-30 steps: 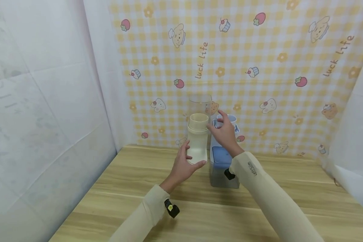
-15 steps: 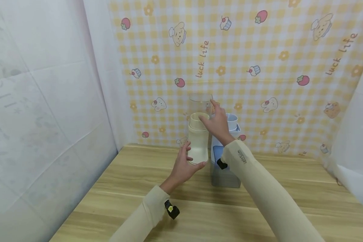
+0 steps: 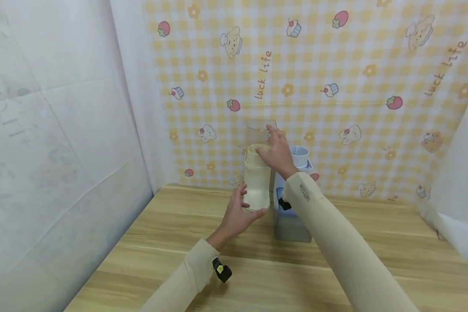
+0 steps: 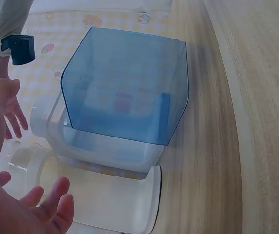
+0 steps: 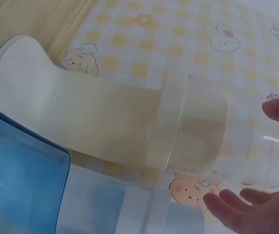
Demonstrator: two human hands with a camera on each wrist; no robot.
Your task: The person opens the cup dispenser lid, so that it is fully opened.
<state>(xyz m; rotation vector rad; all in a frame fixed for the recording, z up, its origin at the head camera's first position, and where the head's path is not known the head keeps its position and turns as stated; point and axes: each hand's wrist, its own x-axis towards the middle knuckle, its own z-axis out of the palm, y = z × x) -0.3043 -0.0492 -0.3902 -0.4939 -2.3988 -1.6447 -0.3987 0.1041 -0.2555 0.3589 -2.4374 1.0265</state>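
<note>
A cream upright stand [image 3: 257, 186] with a flared base carries a clear cylinder [image 3: 255, 136] on its ring-shaped top. My left hand [image 3: 235, 215] is low by the stand's base, thumb and fingers spread to either side of it. In the left wrist view those fingers are bent slightly in front of the stand and grip nothing. Up at the clear cylinder, my right hand [image 3: 278, 154] has its thumb and fingers apart around the upper end. The right wrist view shows a gap between the fingers and the cylinder's side.
Right of the stand is a pale blue unit [image 3: 299, 156] with a similar ring top and a see-through blue bin [image 4: 125, 83] at its front. Both stand on a wood-grain table [image 3: 179, 268] before a yellow checked cloth [image 3: 320, 108]. A white sheet hangs at the left.
My right hand has moved left and up from beside the pale blue unit to the clear cylinder. The left hand has stayed by the stand's base.
</note>
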